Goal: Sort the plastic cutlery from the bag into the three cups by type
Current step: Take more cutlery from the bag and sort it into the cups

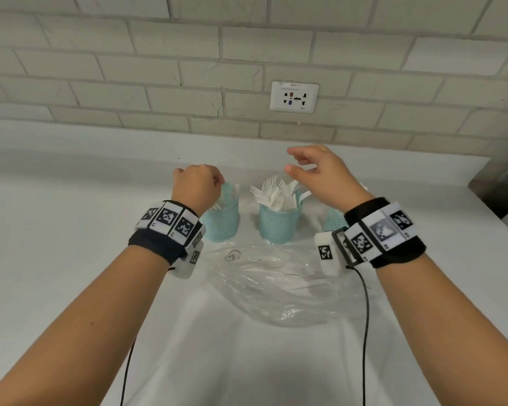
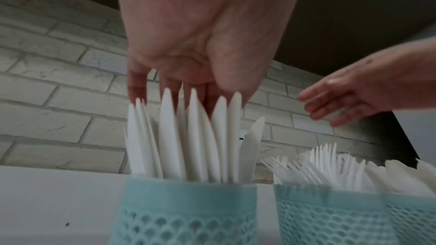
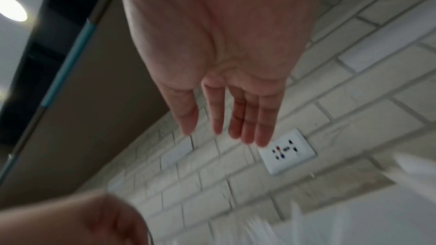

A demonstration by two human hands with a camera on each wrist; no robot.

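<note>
Three teal mesh cups stand in a row on the white counter. The left cup (image 1: 222,222) (image 2: 186,211) holds white knives (image 2: 188,137). The middle cup (image 1: 279,225) (image 2: 330,217) is full of forks (image 1: 276,193) (image 2: 318,167). The right cup (image 1: 333,221) is mostly hidden behind my right wrist. My left hand (image 1: 197,186) (image 2: 188,74) hangs just over the knife tips with fingers pointing down, holding nothing. My right hand (image 1: 314,174) (image 3: 226,122) hovers empty above the middle and right cups, fingers spread. A clear plastic bag (image 1: 276,291) lies in front of the cups with a few forks inside.
A brick wall with a white socket (image 1: 294,97) rises behind the counter. The counter (image 1: 71,230) ends at a step on the right by a dark metal edge (image 1: 499,191). Black cables hang from both wristbands.
</note>
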